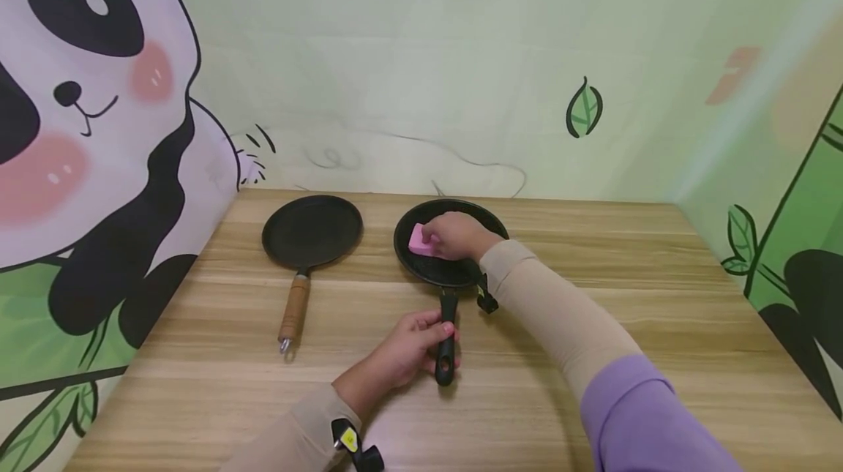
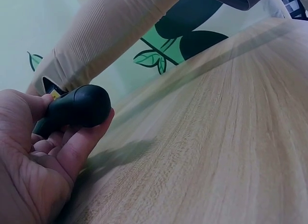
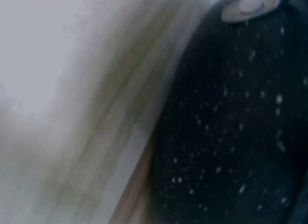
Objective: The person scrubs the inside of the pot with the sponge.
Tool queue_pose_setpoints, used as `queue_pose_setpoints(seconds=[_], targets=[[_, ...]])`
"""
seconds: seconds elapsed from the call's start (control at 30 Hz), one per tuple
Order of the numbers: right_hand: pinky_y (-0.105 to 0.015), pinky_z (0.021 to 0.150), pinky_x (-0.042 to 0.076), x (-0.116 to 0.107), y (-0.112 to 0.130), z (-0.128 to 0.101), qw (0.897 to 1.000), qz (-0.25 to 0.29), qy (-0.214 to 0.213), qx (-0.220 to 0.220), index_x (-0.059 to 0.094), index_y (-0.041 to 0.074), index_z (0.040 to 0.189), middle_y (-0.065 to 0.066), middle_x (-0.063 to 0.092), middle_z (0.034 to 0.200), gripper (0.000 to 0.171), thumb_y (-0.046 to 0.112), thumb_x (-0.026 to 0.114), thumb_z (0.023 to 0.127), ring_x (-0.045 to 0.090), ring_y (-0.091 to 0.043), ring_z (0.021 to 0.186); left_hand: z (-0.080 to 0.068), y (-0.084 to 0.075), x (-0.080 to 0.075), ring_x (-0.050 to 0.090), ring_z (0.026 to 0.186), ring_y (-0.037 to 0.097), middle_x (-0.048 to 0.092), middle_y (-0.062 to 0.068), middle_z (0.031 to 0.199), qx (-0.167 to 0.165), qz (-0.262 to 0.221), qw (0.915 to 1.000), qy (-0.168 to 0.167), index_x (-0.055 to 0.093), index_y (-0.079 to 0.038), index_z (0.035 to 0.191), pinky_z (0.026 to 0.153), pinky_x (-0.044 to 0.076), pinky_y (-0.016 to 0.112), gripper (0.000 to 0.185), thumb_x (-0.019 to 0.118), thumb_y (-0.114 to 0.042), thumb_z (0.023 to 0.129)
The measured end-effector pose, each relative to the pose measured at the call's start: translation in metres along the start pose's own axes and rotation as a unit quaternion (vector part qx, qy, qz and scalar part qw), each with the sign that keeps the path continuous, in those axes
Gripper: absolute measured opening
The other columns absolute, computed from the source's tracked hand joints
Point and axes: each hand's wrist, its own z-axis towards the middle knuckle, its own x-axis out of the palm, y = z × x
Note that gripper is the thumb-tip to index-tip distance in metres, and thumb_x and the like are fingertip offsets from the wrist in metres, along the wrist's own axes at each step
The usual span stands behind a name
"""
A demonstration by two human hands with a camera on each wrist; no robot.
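A black frying pan (image 1: pixel 421 269) with a speckled coating lies on the wooden table, its black handle (image 1: pixel 448 305) toward me. My left hand (image 1: pixel 407 349) holds this handle, thumb on top and fingers beneath. In the left wrist view the rounded handle end (image 2: pixel 86 107) sits between thumb and fingers. My right hand (image 1: pixel 457 235) pinches a pink sponge (image 1: pixel 418 242) against the inside of the pan, left of its middle. The right wrist view is filled largely by the speckled pan surface (image 3: pixel 221 123) with a rivet at the top; the hand and sponge are hidden there.
A flat black pan (image 1: pixel 312 230) with a wooden handle (image 1: pixel 294 309) lies to the left on the table (image 1: pixel 573 399). Walls printed with a panda (image 1: pixel 132 186) and leaves stand close behind and at both sides.
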Motion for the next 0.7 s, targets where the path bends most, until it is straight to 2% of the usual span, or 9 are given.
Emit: queue_pose_setpoints(seconds=[0.33, 0.5, 0.7], targets=[[-0.040, 0.094, 0.050, -0.004, 0.018, -0.015, 0.999, 0.013, 0.019, -0.038, 0.073, 0.018, 0.111, -0.001, 0.073, 0.110, 0.019, 0.023, 0.071, 0.093, 0.063, -0.022, 0.096, 0.000, 0.000, 0.000, 0.071, 0.073, 0.022, 0.063, 0.008, 0.100, 0.001, -0.007, 0.9999, -0.012, 0.045, 0.015, 0.130, 0.060, 0.060, 0.037, 0.036, 0.052, -0.011, 0.105], [-0.040, 0.093, 0.049, -0.005, 0.021, -0.021, 0.998, 0.014, 0.014, -0.054, 0.073, 0.017, 0.110, -0.001, 0.073, 0.111, 0.019, 0.022, 0.072, 0.092, 0.062, -0.022, 0.097, 0.000, 0.000, -0.001, 0.071, 0.074, 0.021, 0.063, 0.010, 0.102, 0.001, -0.014, 0.9998, -0.017, 0.044, 0.014, 0.133, 0.060, 0.060, 0.037, 0.039, 0.052, -0.010, 0.104], [-0.039, 0.095, 0.051, -0.005, 0.016, -0.024, 0.999, -0.004, 0.013, -0.048, 0.073, 0.017, 0.111, -0.001, 0.073, 0.111, 0.019, 0.022, 0.071, 0.093, 0.065, -0.021, 0.098, 0.000, -0.001, -0.001, 0.072, 0.075, 0.020, 0.066, 0.009, 0.105, 0.000, -0.022, 0.9997, -0.008, 0.041, 0.012, 0.141, 0.062, 0.060, 0.036, 0.044, 0.054, -0.009, 0.104]])
